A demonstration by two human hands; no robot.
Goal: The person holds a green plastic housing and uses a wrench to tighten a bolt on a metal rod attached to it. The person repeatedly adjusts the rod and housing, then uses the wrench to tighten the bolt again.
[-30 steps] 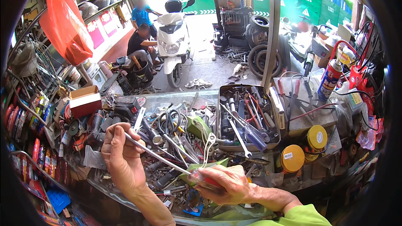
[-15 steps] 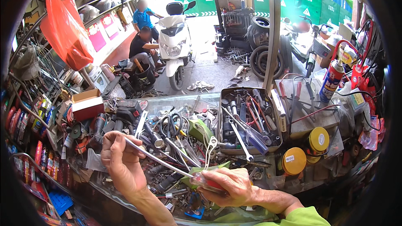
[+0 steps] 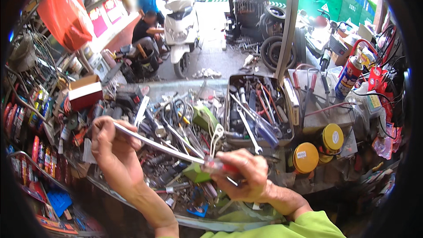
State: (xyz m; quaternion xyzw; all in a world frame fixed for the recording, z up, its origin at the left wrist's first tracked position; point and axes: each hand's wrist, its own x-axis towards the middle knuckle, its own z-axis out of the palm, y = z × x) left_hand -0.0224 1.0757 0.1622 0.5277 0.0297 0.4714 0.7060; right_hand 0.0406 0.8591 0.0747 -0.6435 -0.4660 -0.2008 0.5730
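Red-handled screwdriver (image 3: pixel 163 146): one, raised over the near part of the counter, its long metal shaft running from the right hand up to the left hand.
Right hand (image 3: pixel 244 174): one, fingers closed round the red and clear handle.
Left hand (image 3: pixel 118 158): one, fingers curled at the shaft's left end; blurred, so whether they pinch it cannot be told.
Sleeve (image 3: pixel 308 228): one in view, bright green, right arm.
Glass counter top (image 3: pixel 165 89): one, beneath both hands, strewn with loose tools and parts too many to count.
Tool tin (image 3: pixel 264 143): one, open, rectangular, right of centre, packed with tools, number uncertain.
Spanner (image 3: pixel 249 131): one, lying across the tin's near edge.
Blue-handled screwdriver (image 3: pixel 266 135): one, slanting just right of the spanner.
Yellow-lidded jars (image 3: pixel 306 158): two, right of the tin, near each other.
Spray can (image 3: pixel 348 79): one, red and blue, far right of the jars.
Carton (image 3: pixel 84 97): one, dark red with a pale top, left side.
Plastic bag (image 3: pixel 66 13): one, orange-red, hanging far left.
Scooter (image 3: pixel 178 53): one, white, on the far floor.
Other people: two, left of the scooter, one in a blue top (image 3: pixel 151 2), one in a black top (image 3: pixel 142 31).
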